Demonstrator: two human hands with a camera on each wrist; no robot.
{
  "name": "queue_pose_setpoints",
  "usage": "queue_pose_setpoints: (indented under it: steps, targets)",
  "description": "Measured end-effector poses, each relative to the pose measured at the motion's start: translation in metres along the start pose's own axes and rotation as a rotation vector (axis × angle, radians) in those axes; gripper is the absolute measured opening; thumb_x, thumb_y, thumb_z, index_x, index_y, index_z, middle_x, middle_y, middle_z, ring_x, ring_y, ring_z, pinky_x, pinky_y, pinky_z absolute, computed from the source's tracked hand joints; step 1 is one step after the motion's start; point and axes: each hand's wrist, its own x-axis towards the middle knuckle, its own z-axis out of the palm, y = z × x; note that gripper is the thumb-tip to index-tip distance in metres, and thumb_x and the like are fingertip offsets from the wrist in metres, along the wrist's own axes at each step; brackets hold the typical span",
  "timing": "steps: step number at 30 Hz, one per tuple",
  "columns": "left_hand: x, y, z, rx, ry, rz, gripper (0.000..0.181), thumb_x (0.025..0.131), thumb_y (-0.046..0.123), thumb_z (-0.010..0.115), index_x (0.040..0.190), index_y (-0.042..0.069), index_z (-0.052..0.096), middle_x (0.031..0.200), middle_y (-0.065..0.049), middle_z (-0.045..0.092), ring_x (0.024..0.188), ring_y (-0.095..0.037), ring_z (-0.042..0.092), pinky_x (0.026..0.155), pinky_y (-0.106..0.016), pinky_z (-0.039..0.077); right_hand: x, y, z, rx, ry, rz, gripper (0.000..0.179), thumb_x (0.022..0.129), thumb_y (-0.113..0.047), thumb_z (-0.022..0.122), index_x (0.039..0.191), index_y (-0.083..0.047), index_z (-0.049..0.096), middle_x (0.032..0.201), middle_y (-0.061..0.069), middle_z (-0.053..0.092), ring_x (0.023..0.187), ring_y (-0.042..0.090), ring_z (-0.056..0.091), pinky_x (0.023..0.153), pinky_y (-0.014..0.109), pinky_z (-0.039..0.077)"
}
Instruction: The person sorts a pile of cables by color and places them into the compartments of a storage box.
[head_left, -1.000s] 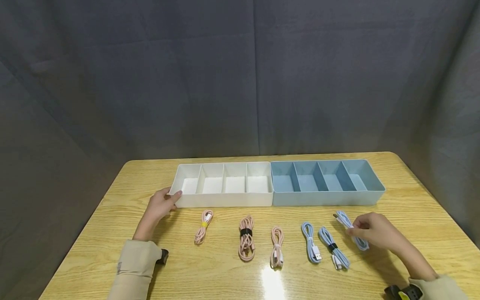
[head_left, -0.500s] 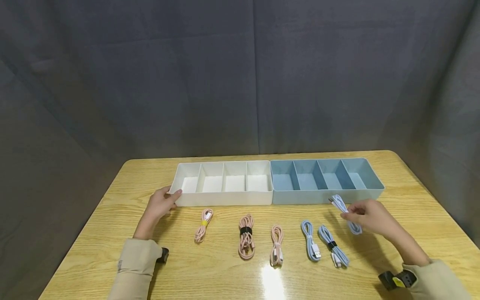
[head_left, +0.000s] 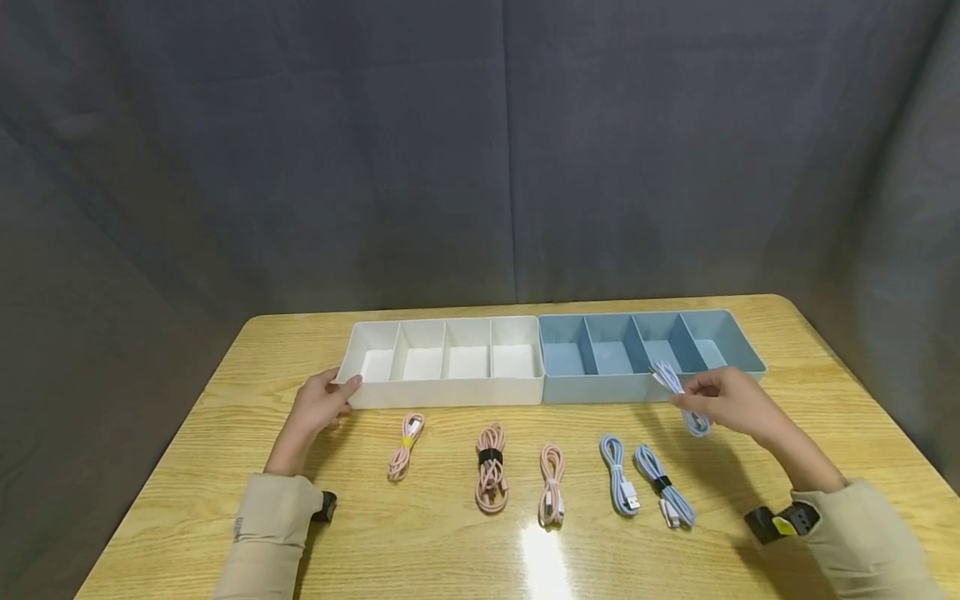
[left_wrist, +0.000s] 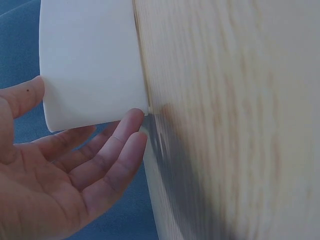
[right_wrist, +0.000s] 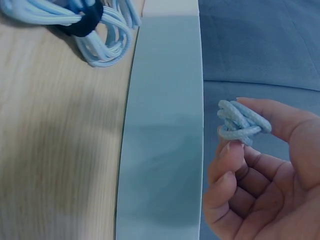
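In the head view my left hand (head_left: 317, 408) holds the near left corner of the white divided box (head_left: 450, 393). The left wrist view has the thumb at the box's upper edge and the fingers (left_wrist: 112, 152) round its end by the lower edge. My right hand (head_left: 733, 405) pinches a coiled light-blue USB cable (head_left: 696, 425) between thumb and fingers. That cable is raised and tilted in front of the blue divided box (head_left: 592, 390), its plug end overlapping the box's front rim. In the right wrist view the held coil (right_wrist: 240, 122) shows end-on at the fingertips.
On the wooden table (head_left: 420, 550) lie pink coiled cables, one with a yellow tie (head_left: 406, 447), one with a black strap (head_left: 491, 468) and another (head_left: 552, 486). Two blue coiled cables (head_left: 619, 475) (head_left: 664, 485) lie farther right. A dark curtain (head_left: 375, 167) hangs behind.
My right hand has lifted the blue cable off the table and moved it forward and slightly left, towards the blue box. My left hand stays at the white box's corner.
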Motion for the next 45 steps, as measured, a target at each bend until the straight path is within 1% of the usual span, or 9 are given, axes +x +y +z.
queue_pose_setpoints:
  steps: [11,17,23,27,31,35,37,40,45]
  targets:
    - [0.001,0.003,-0.002,-0.006,0.005,-0.015,0.057,0.094,0.031,0.049,0.133,-0.009,0.037,0.103,-0.029,0.057,0.077,-0.029,0.06,0.057,-0.032,0.049,0.018,-0.005,-0.002,0.064,-0.053,0.052,0.024,0.086,-0.024,0.064,0.071,-0.005,0.061,0.053,-0.003,0.043,0.047,0.01,0.038,0.044,0.027,0.033]
    - [0.0,0.002,-0.001,0.002,0.009,-0.013,0.057,0.094,0.032,0.049,0.132,-0.009,0.037,0.103,-0.029,0.057,0.079,-0.029,0.06,0.057,-0.032,0.049,0.026,-0.011,-0.004,0.06,-0.051,0.049,0.025,0.085,-0.025,0.065,0.074,-0.002,0.062,0.053,-0.002,0.043,0.047,0.011,0.038,0.045,0.027,0.033]
    - [0.001,0.001,0.0,0.01,0.005,-0.01,0.057,0.094,0.032,0.049,0.133,-0.009,0.038,0.104,-0.029,0.057,0.08,-0.03,0.061,0.057,-0.033,0.05,0.034,-0.015,-0.006,0.08,-0.075,0.069,0.027,0.086,-0.026,0.064,0.076,-0.001,0.062,0.053,-0.002,0.042,0.047,0.012,0.039,0.048,0.029,0.035]
    - [0.001,0.001,0.0,0.013,0.005,-0.011,0.057,0.094,0.032,0.049,0.133,-0.009,0.037,0.104,-0.029,0.057,0.08,-0.029,0.061,0.057,-0.033,0.049,0.042,-0.014,-0.005,0.116,-0.087,0.083,0.03,0.087,-0.028,0.063,0.075,-0.001,0.06,0.053,-0.002,0.041,0.048,0.014,0.04,0.051,0.03,0.036]
    - [0.001,0.001,0.0,0.015,0.004,-0.01,0.058,0.094,0.033,0.049,0.132,-0.01,0.037,0.104,-0.029,0.056,0.08,-0.029,0.061,0.056,-0.033,0.049,0.05,-0.014,-0.005,0.165,-0.097,0.09,0.034,0.087,-0.029,0.062,0.069,-0.001,0.055,0.051,-0.002,0.037,0.046,0.013,0.035,0.051,0.031,0.035]
    - [0.001,0.0,0.0,0.015,0.005,-0.014,0.058,0.094,0.032,0.049,0.132,-0.01,0.037,0.104,-0.029,0.057,0.08,-0.029,0.061,0.056,-0.033,0.049,0.059,-0.015,-0.004,0.181,-0.1,0.086,0.035,0.088,-0.03,0.061,0.067,-0.002,0.054,0.05,-0.002,0.036,0.044,0.013,0.033,0.052,0.032,0.035]
    - [0.002,0.0,0.0,0.012,0.005,-0.016,0.057,0.094,0.031,0.049,0.132,-0.01,0.037,0.104,-0.029,0.057,0.079,-0.029,0.061,0.056,-0.033,0.049,0.063,-0.017,-0.002,0.178,-0.096,0.09,0.034,0.088,-0.03,0.061,0.068,-0.002,0.055,0.05,-0.002,0.037,0.045,0.015,0.036,0.053,0.034,0.036]
    - [0.002,0.0,0.0,0.007,0.003,-0.017,0.058,0.094,0.032,0.049,0.133,-0.01,0.037,0.104,-0.029,0.056,0.079,-0.029,0.06,0.056,-0.032,0.049,0.068,-0.02,0.001,0.177,-0.087,0.103,0.033,0.088,-0.029,0.061,0.076,0.002,0.06,0.052,-0.002,0.041,0.048,0.019,0.041,0.056,0.036,0.039]
    - [0.002,0.0,-0.001,0.004,0.001,-0.023,0.059,0.094,0.033,0.049,0.133,-0.009,0.036,0.106,-0.03,0.056,0.081,-0.03,0.06,0.058,-0.033,0.05,0.079,-0.027,0.007,0.197,-0.086,0.137,0.034,0.088,-0.029,0.061,0.086,0.005,0.062,0.054,-0.002,0.043,0.052,0.017,0.043,0.057,0.035,0.04]
